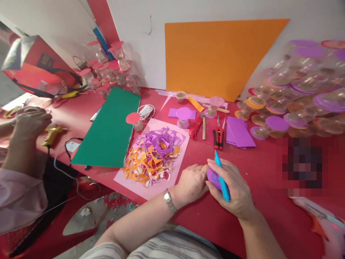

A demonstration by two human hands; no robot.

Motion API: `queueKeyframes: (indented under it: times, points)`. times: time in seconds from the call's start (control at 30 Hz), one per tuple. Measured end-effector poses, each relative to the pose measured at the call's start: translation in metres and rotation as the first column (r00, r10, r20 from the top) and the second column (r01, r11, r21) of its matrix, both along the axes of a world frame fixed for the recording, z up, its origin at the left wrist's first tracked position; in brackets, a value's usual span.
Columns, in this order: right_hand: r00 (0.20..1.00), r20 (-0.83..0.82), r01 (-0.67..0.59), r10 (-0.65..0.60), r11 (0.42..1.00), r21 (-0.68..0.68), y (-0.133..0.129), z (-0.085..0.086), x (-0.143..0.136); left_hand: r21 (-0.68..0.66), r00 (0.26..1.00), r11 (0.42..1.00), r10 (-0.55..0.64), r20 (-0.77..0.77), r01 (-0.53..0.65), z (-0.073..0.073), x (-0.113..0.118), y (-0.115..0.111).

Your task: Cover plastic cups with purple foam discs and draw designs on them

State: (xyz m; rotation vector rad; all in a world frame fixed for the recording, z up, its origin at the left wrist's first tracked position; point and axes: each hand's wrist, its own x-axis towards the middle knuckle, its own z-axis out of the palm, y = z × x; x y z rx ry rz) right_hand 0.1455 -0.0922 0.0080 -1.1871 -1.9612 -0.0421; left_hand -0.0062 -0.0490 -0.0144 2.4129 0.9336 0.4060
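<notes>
A purple disc (213, 177) with a dark mark on its face is between my two hands, above the red table. My left hand (192, 182), with a watch on its wrist, is closed at the disc's left edge; its fingertips are partly hidden. My right hand (234, 187) holds a blue marker (223, 180) slanting across the disc, its thumb and fingers around both. Beyond my hands lie red-and-black pliers (218, 139), a wooden-handled tool (204, 128) and purple paper sheets (238, 133).
Paper scraps (153, 154) are heaped on a pink sheet (142, 191). A green board (107, 133) lies left of it. Hourglass-shaped pieces (304, 93) are stacked at right. Another person's hands (31, 120) and a yellow glue gun (52, 136) are at far left.
</notes>
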Motion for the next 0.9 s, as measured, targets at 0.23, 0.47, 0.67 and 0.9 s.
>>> queueKeyframes:
  times: [0.23, 0.47, 0.67, 0.9]
  points:
    - [1.000, -0.028, 0.004, -0.004, 1.000, -0.012, 0.001, 0.000, -0.002, -0.024, 1.000, 1.000, 0.005, 0.010, -0.005, -0.001, 0.000, 0.000]
    - [1.000, -0.029, -0.007, 0.006, 1.000, -0.011, -0.001, 0.003, 0.001, -0.070, 1.000, 0.997, 0.014, 0.004, -0.014, 0.005, -0.001, 0.002]
    - [0.999, -0.026, -0.034, 0.034, 0.999, -0.021, -0.002, 0.004, 0.001, -0.112, 0.998, 0.993, 0.041, 0.042, -0.036, 0.009, 0.001, 0.001]
    - [0.997, -0.078, 0.022, -0.027, 0.998, -0.067, -0.004, 0.006, 0.000, -0.165, 0.994, 0.983, 0.091, 0.057, -0.081, 0.009, 0.002, 0.002]
